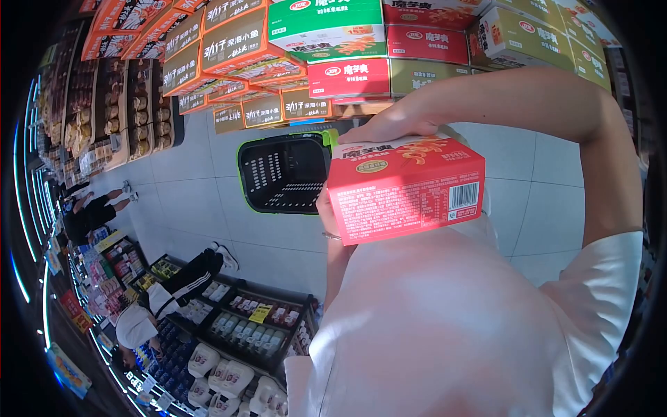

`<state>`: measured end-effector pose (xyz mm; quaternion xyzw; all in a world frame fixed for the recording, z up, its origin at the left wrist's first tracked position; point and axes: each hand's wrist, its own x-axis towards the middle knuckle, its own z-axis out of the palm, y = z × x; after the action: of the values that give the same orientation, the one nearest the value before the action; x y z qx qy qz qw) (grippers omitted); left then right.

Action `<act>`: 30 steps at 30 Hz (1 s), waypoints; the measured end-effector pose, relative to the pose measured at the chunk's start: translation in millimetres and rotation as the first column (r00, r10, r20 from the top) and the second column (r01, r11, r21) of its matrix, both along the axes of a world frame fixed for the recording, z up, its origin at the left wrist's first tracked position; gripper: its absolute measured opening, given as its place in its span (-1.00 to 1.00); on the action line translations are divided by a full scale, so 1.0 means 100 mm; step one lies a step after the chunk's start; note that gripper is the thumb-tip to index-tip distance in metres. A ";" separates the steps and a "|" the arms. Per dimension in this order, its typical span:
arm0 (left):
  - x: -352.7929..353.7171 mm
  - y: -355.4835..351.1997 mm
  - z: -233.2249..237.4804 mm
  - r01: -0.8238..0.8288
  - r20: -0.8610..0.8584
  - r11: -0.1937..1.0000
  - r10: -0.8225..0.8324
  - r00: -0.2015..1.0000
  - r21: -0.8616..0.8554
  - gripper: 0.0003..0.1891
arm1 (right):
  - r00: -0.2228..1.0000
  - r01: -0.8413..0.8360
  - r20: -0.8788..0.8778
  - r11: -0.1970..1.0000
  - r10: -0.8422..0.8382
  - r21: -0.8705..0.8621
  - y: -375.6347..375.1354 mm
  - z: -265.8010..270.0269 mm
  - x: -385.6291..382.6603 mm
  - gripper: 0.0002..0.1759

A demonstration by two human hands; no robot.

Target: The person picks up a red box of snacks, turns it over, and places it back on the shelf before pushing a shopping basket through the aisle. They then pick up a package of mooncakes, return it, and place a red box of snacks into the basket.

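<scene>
A red box (406, 191) with white print and a barcode is held between both my hands in front of my chest. My right hand (392, 125) lies over its far top edge, the fingers partly hidden. At the box's left side my left hand (326, 208) grips it, mostly hidden behind it, with a bracelet at the wrist. Just left of the box is a black shopping basket (285, 174) with a green rim; no goods show in its visible part.
Stacked snack cartons (347, 76) in red, green, orange and olive stand ahead. Shelves with jars (139, 111) are at the left, and shelves with bottles (246, 333) at the lower left. One person (139, 323) is by the lower-left shelves, another (90, 215) farther off. Grey tiled floor (278, 257) lies between.
</scene>
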<state>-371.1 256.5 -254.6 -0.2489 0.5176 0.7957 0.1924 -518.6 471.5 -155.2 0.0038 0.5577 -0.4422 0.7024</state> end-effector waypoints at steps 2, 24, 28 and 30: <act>0.01 0.02 0.02 -0.003 -0.016 1.000 0.003 1.000 0.012 -0.74 | 1.000 0.012 -0.016 1.000 -0.012 0.008 0.00 -0.02 0.01 -0.31; 0.10 -0.05 -0.05 0.006 -0.239 0.924 -0.105 0.965 -0.382 -0.79 | 0.876 0.472 0.153 0.879 -0.457 -0.076 0.23 0.16 -0.09 -0.40; 0.10 -0.06 -0.04 0.066 -0.243 0.917 -0.173 0.954 -0.393 -0.80 | 0.864 0.504 0.055 0.857 -0.501 -0.107 0.25 0.32 -0.09 -0.39; 0.11 -0.08 -0.06 0.056 -0.295 0.910 -0.191 0.936 -0.410 -0.80 | 0.897 0.440 0.072 0.895 -0.436 -0.066 0.28 0.34 -0.10 -0.38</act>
<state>-360.2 249.0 -260.3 -0.1125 0.7072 0.6909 0.0998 -528.8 499.4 -120.9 0.1133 0.5048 -0.6107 0.5994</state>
